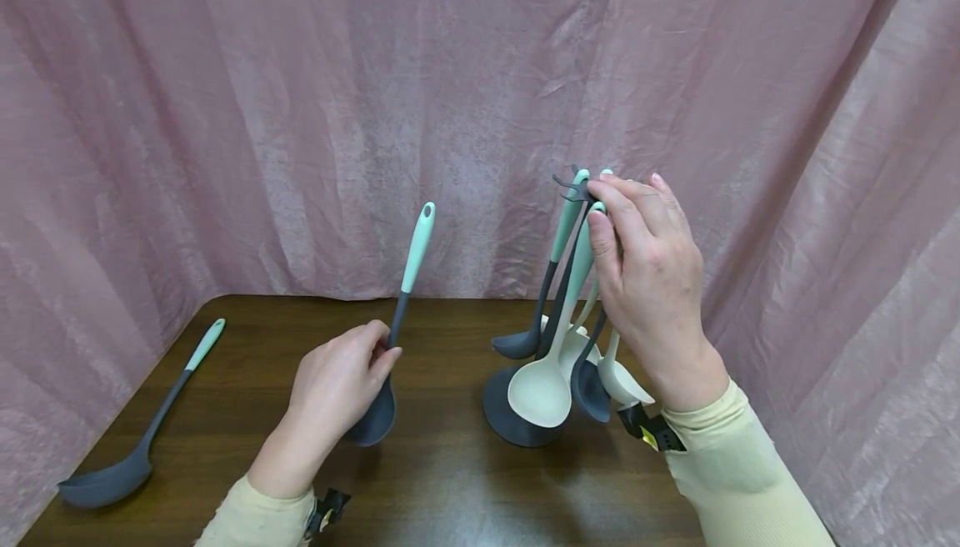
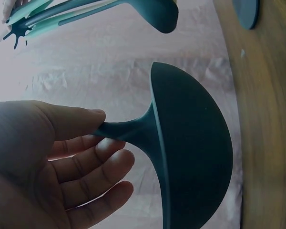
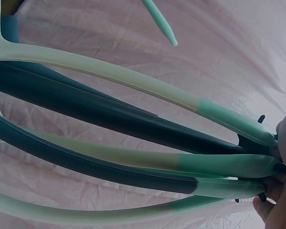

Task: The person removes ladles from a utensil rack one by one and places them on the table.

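My left hand [image 1: 330, 380] pinches the dark grey shaft of a ladle [image 1: 417, 251] just above its bowl. Its mint handle points up, and the bowl [image 2: 195, 148] is close over the table. At the top of a dark utensil stand [image 1: 498, 414], the thumb and fingers of my right hand [image 1: 652, 272] grip around the hub by its hooks. A cream ladle [image 1: 540, 393] hangs at the front, its mint handle end beside my thumb. Behind it hang a dark ladle [image 1: 517, 345] and several other cream and grey utensils, partly hidden by my right hand.
Another dark grey ladle [image 1: 112, 480] with a mint handle lies on the brown wooden table [image 1: 247, 414] at the left. Pink curtains [image 1: 337, 113] close off the back and both sides.
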A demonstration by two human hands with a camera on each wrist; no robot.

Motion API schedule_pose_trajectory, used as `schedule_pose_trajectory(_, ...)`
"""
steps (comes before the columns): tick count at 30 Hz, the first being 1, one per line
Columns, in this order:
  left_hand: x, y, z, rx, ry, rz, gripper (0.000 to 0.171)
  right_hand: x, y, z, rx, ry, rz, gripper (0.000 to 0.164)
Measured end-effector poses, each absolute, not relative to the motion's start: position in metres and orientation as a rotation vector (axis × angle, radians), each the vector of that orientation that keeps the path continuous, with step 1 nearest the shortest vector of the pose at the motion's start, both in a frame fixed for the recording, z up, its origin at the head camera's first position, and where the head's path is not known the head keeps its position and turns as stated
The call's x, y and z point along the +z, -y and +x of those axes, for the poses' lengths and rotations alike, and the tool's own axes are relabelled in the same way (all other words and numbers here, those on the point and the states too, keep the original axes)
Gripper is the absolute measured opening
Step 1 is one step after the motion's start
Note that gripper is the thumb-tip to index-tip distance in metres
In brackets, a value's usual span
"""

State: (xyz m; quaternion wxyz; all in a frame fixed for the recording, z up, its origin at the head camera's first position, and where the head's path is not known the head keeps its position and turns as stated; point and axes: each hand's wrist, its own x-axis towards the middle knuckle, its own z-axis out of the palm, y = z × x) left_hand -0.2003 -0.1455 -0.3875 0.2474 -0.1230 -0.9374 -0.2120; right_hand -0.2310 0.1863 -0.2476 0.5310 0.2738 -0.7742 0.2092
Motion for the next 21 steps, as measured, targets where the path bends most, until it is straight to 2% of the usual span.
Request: schedule_pose_trajectory(21,-0.395,0.178,-0.197,-0.535,2.609,-0.265,0.016,-0.248,-0.185,-0.231,0.498,1.845,0.656,0.040)
